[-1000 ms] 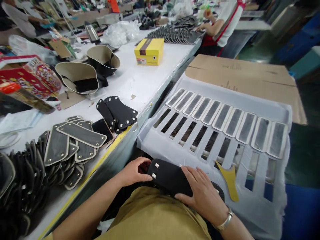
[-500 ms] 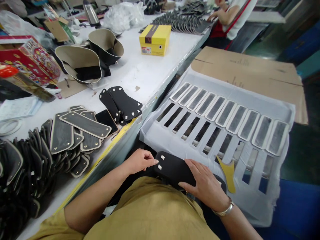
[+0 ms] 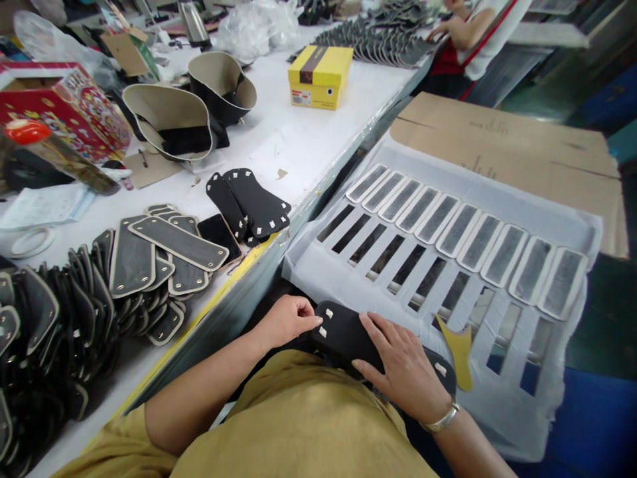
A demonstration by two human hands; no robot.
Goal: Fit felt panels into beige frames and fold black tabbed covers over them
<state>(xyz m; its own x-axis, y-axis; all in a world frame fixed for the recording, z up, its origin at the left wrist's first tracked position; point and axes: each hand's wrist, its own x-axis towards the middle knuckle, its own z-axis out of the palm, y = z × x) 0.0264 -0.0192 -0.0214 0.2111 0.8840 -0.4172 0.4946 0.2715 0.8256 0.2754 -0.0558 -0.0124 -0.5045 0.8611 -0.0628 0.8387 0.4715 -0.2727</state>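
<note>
A long black panel with rounded ends lies across my lap, with small white tabs at its left end and another at its right end. My left hand is closed in a pinch at the panel's left edge, beside those tabs. What sits between its fingertips is too small to make out. Spread flat over the middle of the panel, my right hand rests with its thumb apart from the fingers. A yellow forked piece lies right of the panel.
On my right, a grey slotted board bears a row of grey light-rimmed panels. The table on my left holds piled black panels, tabbed black pieces, a yellow box and beige-lined pouches. A co-worker sits beyond.
The view has shifted slightly, moving the scene rightward. More of the white tab at the panel's right end shows beside my right hand. My left hand keeps its pinch at the panel's left edge.
</note>
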